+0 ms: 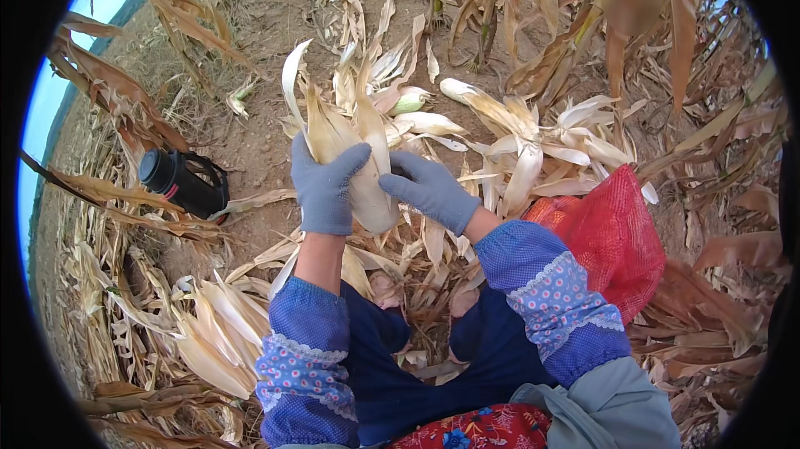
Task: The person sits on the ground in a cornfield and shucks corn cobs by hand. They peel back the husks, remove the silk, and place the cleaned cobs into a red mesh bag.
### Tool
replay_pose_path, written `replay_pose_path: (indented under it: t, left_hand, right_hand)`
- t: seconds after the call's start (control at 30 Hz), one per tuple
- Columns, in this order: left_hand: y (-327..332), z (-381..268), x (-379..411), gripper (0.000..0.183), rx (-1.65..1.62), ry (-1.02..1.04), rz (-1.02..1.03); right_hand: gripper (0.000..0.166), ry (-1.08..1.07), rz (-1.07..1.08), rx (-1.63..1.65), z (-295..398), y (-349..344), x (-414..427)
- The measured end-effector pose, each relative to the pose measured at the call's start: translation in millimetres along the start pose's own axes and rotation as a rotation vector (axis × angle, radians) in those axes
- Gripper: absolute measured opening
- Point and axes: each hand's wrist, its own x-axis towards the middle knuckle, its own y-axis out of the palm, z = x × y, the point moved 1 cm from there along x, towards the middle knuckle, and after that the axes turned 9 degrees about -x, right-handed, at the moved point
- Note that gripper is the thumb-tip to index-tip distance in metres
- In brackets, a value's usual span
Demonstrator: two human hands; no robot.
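Before me, an ear of corn in its dry husk (373, 190) is held at a tilt, its loose husk leaves spreading upward. My left hand (328, 183), in a grey glove, grips it from the left with the thumb across the husk. My right hand (431, 190), gloved alike, has its thumb and fingertips at the right side of the ear; whether they pinch the husk is hard to tell. Just beyond lie more husked ears (431, 123), one with a greenish end (409, 101). Another ear in pale husk (490, 108) lies to the right.
A red mesh sack (615, 243) lies by my right forearm. On the left, a black bottle (184, 183) with a strap rests on the soil. Dry corn stalks (490, 11) stand at the back and right. Loose husks (219, 336) cover ground near my legs.
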Motion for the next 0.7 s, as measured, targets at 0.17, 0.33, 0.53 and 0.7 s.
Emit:
replay_pose_path:
  t: [0.17, 0.33, 0.53, 0.7]
  left_hand:
    - [9.3, -5.2, -7.8, 0.057, 0.015, -0.048, 0.035]
    - [7.3, -2.3, -4.5, 0.054, -0.077, -0.062, 0.009]
    - [-10.0, 2.8, 10.8, 0.049, -0.336, 0.010, -0.066]
    - [-35.5, 0.3, 27.7, 0.041, -0.663, -0.111, -0.202]
  right_hand:
    - [0.037, 0.047, -0.184, -0.064, -1.3, 0.0, 2.8]
    - [0.030, 0.134, -0.398, 0.113, -19.2, -12.1, 8.2]
    - [0.019, 0.255, -0.652, 0.631, -21.8, -38.0, 11.6]
    - [0.019, 0.149, -0.744, 0.831, -27.3, -60.6, 15.3]
